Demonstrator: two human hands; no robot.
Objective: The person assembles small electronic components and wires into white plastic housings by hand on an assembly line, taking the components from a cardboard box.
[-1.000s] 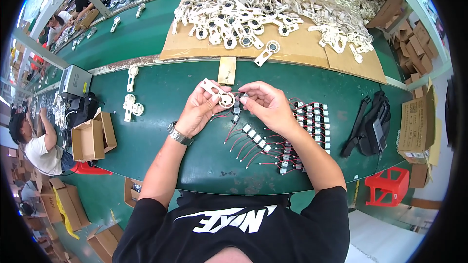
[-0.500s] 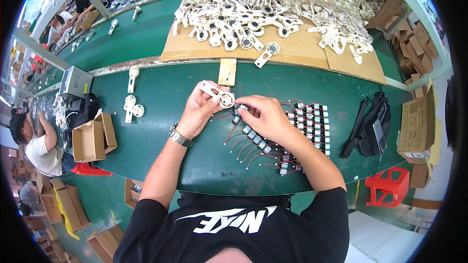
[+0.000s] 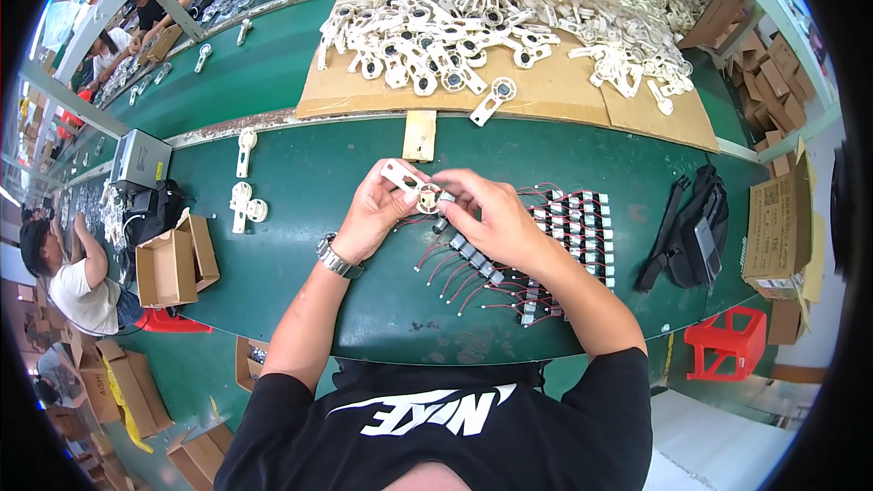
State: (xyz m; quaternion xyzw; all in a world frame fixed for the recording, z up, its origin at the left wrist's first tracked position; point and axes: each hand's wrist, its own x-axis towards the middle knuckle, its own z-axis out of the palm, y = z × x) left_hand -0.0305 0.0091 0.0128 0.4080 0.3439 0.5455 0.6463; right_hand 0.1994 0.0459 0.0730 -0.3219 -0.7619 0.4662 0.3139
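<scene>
My left hand grips a white plastic bracket with a round hub, held above the green table. My right hand pinches a small grey motor with red wires and holds it against the bracket's hub. Just below my hands, a diagonal row of small motors with red wires lies on the table. To the right of my right hand are more motors in neat rows.
A cardboard sheet at the back carries a heap of white brackets. Two white brackets and an open carton lie to the left, a black bag to the right. Other people work at the far left.
My right hand dipped to the motor rows half a second ago and has come back up to the bracket with a motor. My left hand kept the bracket nearly still.
</scene>
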